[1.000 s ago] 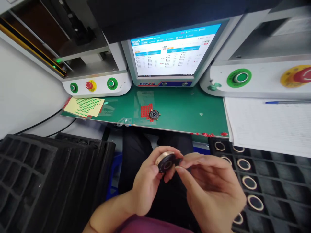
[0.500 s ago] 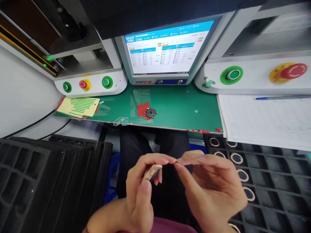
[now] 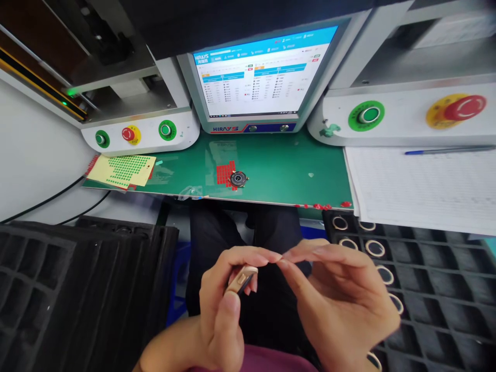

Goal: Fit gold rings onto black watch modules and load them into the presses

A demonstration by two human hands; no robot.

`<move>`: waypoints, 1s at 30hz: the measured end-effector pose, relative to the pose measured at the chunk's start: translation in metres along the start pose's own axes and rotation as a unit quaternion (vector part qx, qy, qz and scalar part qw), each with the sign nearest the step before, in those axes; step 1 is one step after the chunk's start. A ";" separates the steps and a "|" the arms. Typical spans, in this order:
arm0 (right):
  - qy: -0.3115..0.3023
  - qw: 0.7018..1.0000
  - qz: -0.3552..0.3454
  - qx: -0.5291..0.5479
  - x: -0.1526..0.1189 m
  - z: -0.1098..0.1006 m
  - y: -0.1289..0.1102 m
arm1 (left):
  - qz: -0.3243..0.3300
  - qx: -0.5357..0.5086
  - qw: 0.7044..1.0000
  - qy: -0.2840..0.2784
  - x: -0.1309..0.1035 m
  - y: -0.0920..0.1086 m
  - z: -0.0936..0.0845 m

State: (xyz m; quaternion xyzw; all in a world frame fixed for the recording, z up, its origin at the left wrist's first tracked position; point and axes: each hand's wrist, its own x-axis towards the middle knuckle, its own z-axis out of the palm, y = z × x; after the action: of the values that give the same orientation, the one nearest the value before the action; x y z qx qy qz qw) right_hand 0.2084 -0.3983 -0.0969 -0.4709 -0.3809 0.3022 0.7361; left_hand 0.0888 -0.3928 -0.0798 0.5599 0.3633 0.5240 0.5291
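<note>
My left hand is closed around a gold-edged watch case, tilted on its side between thumb and fingers. Its index fingertip reaches right and meets the fingers of my right hand. Thumb and forefinger of that right hand are pinched together at the contact point; whatever lies between them is too small to make out. Beyond both hands, a round dark watch body lies on the green mat, partly over a patch of small red stickers.
Black foam trays are stacked at the left. At the right, a compartment tray holds several gold-rimmed watch parts. A yellow sticker sheet, monitor, papers, blue pen and red stop button surround the bench.
The view has shifted slightly. My left hand has turned the watch case a little, showing more of its gold side. The right hand's pinch stays against the left fingertip.
</note>
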 end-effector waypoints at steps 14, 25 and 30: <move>-0.046 0.839 0.418 0.346 -0.010 0.019 -0.012 | -0.059 0.042 0.997 -0.018 0.000 -0.010 0.004; -0.031 0.837 0.427 0.341 -0.013 0.021 -0.013 | -0.037 0.101 0.993 -0.045 -0.002 -0.012 0.002; -0.025 0.840 0.426 0.336 -0.012 0.022 -0.013 | -0.019 0.128 0.991 -0.036 0.000 -0.012 0.001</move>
State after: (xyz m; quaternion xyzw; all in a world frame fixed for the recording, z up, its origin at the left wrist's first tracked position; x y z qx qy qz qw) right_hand 0.1847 -0.4025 -0.0824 -0.3030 -0.0366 0.7071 0.6379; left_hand 0.0918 -0.3911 -0.0913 0.6347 0.4187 0.4422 0.4758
